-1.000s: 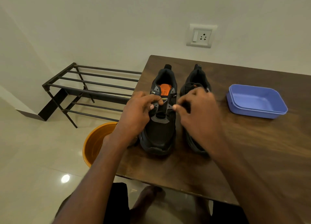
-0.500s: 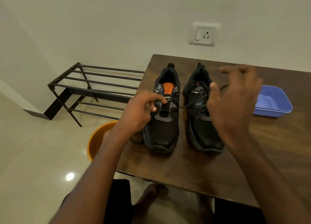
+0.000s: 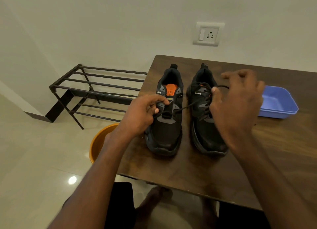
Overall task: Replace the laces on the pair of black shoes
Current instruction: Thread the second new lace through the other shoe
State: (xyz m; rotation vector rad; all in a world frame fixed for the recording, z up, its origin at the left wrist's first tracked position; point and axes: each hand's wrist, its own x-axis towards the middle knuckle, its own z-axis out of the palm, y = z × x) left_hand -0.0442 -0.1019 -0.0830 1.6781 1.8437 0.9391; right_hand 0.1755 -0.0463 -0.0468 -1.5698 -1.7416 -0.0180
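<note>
Two black shoes stand side by side on the dark wooden table (image 3: 197, 173), toes toward me. The left shoe (image 3: 165, 130) has an orange insole and almost bare eyelets. A black lace (image 3: 187, 106) runs taut from its lowest eyelets to the right, across the gap. My left hand (image 3: 142, 115) grips the left shoe's eyelet flap and pinches the lace's near end there. My right hand (image 3: 235, 105) hovers over the right shoe (image 3: 204, 130), which is still laced, and pinches the lace's far end between thumb and forefinger.
A blue plastic tray (image 3: 281, 106) sits on the table behind my right hand. An orange bucket (image 3: 99, 141) stands on the floor by the table's left edge. A black metal rack (image 3: 96, 91) stands against the wall. A wall socket (image 3: 208, 33) is above the table.
My right hand has pulled the lace out to the right, from the left shoe to over the right shoe. The left hand stayed on the left shoe's eyelets.
</note>
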